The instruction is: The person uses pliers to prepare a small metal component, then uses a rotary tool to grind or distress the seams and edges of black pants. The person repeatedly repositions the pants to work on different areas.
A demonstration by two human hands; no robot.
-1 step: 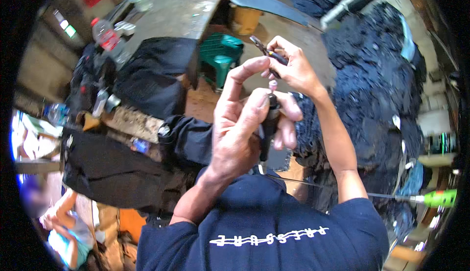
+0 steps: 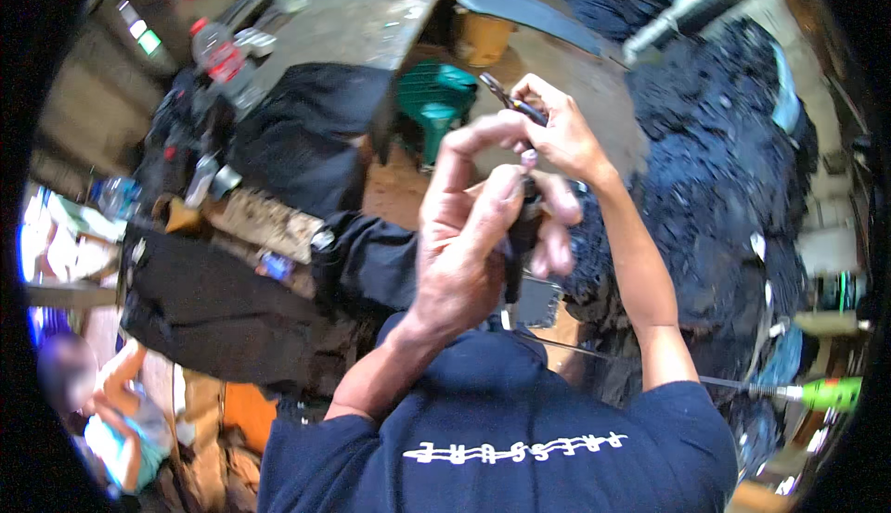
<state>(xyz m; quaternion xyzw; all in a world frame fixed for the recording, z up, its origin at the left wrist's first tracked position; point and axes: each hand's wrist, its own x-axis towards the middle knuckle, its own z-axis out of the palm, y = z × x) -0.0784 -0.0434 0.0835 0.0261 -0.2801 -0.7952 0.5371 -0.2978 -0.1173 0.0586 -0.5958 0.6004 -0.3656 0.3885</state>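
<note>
My left hand [image 2: 469,244] is closed around a dark, pen-like handpiece [image 2: 525,225], held upright with a small pinkish tip [image 2: 529,158] on top. Its thumb presses along the handle and its index finger reaches up beside my right hand. Held higher and slightly farther right, a slim black tool with yellow marks [image 2: 506,94], probably pliers, sits in my right hand [image 2: 564,133]. Its dark jaws point up and left. Its handles are partly hidden by my fingers, and the pinkish tip stands just below them. I cannot tell whether tip and tool touch.
A thin rod or cable runs right to a bright green device [image 2: 831,393]. Dark material is heaped [image 2: 724,207] along the right. Leftward are black cloths [image 2: 232,304], a bottle [image 2: 218,54] and a worktable [image 2: 362,26]. A green stool [image 2: 436,105] stands ahead; another person [image 2: 130,429] sits lower left.
The surroundings have shifted slightly rightward in the view. My left hand has shifted a little right with the handpiece; both hands keep their hold.
</note>
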